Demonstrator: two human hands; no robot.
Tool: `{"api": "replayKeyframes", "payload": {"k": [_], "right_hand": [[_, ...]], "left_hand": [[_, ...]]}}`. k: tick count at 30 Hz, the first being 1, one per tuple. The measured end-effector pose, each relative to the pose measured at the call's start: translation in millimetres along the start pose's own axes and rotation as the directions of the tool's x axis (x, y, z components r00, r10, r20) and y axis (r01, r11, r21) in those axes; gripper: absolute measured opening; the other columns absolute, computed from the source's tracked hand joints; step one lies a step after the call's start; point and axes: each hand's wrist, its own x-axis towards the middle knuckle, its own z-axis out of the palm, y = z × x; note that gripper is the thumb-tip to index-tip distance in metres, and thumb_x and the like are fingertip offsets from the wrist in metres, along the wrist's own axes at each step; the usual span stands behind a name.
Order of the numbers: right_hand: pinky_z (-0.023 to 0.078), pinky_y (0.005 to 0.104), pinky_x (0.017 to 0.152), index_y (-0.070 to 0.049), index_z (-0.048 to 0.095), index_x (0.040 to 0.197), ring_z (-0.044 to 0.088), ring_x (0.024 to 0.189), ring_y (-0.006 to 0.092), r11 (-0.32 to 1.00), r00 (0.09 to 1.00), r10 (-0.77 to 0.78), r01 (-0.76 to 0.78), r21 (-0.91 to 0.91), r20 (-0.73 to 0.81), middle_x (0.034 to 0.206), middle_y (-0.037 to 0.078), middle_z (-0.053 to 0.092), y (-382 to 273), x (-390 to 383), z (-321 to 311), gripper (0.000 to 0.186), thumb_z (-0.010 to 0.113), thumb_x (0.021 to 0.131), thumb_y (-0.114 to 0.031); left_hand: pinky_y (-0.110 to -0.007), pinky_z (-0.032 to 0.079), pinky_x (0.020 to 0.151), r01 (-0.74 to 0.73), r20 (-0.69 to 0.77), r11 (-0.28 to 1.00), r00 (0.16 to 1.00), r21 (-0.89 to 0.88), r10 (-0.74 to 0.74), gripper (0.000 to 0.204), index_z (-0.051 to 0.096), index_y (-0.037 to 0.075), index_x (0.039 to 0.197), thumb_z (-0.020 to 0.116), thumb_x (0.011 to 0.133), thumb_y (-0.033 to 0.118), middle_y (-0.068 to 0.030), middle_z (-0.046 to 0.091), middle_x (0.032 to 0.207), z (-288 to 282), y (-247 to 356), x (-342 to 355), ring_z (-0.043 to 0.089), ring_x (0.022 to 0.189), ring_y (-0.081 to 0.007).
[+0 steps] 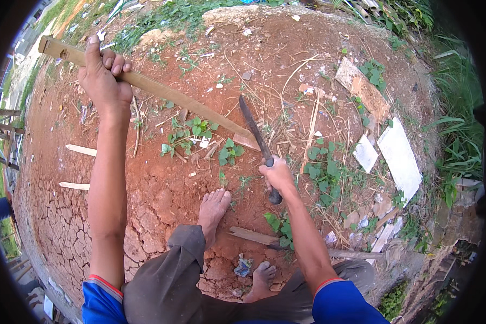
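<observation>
Red soil [152, 189], slat [167, 94] diagonally down-right

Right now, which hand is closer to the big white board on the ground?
The right. The right hand, gripping the long knife, is left of the big white board; the left hand, holding the wooden slat, is much farther left.

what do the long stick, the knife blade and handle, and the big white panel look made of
Long stick: likely unpainted wood, by its tan-brown colour and dark knot-like mark.
Knife blade: probably metal, thin, dark and dull.
Handle: dark and rounded; wood, plastic or rubber, I can't tell.
White panel: flat with a smooth-looking matte face; perhaps board or tile.
</observation>
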Motion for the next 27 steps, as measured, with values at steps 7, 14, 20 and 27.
{"api": "replayKeyframes", "payload": {"k": [7, 14, 20, 27], "right_hand": [[0.054, 0.0345, 0.058, 0.003, 0.063, 0.110, 0.067, 0.063, 0.0208, 0.706, 0.542, -0.701, 0.615, -0.350, -0.463, 0.073, 0.012, 0.064, 1, 1, 17, 0.030, 0.072, 0.084, -0.010], [0.053, 0.0337, 0.057, 0.004, 0.063, 0.112, 0.067, 0.061, 0.0196, 0.872, 0.905, -0.378, 0.277, -0.403, -0.196, 0.073, 0.012, 0.065, 21, 20, -6, 0.034, 0.072, 0.083, -0.010], [0.054, 0.0410, 0.061, -0.002, 0.066, 0.114, 0.068, 0.064, 0.0243, 0.875, 0.770, -0.483, 0.447, -0.186, -0.418, 0.073, 0.013, 0.066, 21, 11, 15, 0.037, 0.073, 0.084, -0.023], [0.054, 0.0393, 0.063, 0.001, 0.064, 0.115, 0.068, 0.064, 0.0243, 0.962, 0.951, -0.229, 0.189, -0.197, -0.205, 0.071, 0.011, 0.066, 11, 7, 7, 0.038, 0.072, 0.084, -0.019]], "left_hand": [[-0.029, 0.039, 0.049, 0.013, 0.016, 1.000, 1.000, 0.011, -0.013, 0.032, 0.044, 0.013, 0.084, 0.070, 0.098, 0.025, 0.0041, 0.037, 0.063, 1, -14, 13, 0.039, 0.052, -0.0078], [-0.029, 0.039, 0.049, 0.020, -0.018, 1.000, 1.000, 0.008, -0.020, 0.032, 0.043, 0.012, 0.087, 0.071, 0.097, 0.024, 0.0034, 0.038, 0.064, -11, -21, 27, 0.039, 0.052, -0.0083], [-0.029, 0.038, 0.048, 0.021, -0.028, 1.000, 0.999, 0.010, -0.021, 0.033, 0.042, 0.012, 0.086, 0.071, 0.097, 0.024, 0.0035, 0.037, 0.064, -18, -21, 25, 0.038, 0.051, -0.0089], [-0.030, 0.038, 0.049, 0.033, -0.050, 0.999, 0.998, 0.025, -0.032, 0.031, 0.044, 0.012, 0.084, 0.070, 0.097, 0.023, 0.0039, 0.036, 0.063, -13, -18, 19, 0.037, 0.051, -0.0088]]}}
